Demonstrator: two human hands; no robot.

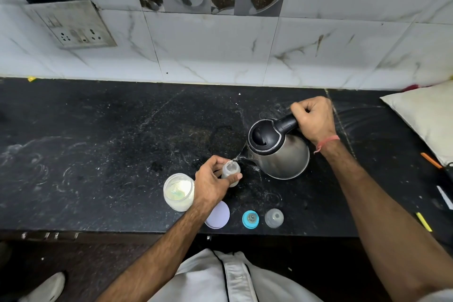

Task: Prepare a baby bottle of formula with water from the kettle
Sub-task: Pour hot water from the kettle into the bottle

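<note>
left grip [212,184] clasps bottle [231,172]; right grip [315,119] clenches tilted kettle [279,148] beside it.

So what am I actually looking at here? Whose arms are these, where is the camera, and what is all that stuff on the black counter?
There is no machine here: these are a person's two bare arms, filmed by one wide-angle camera worn on the head, looking down at a black stone counter.

The right hand grips the black handle of a steel electric kettle, tilted so that a thin stream of water runs from its spout. The left hand holds a small clear baby bottle, open at the top, upright under that stream.

Beside the left hand stands an open glass jar of pale powder. Nearer the counter's edge lie a round lilac lid, a blue bottle ring with its teat and a clear dome cap.
</note>
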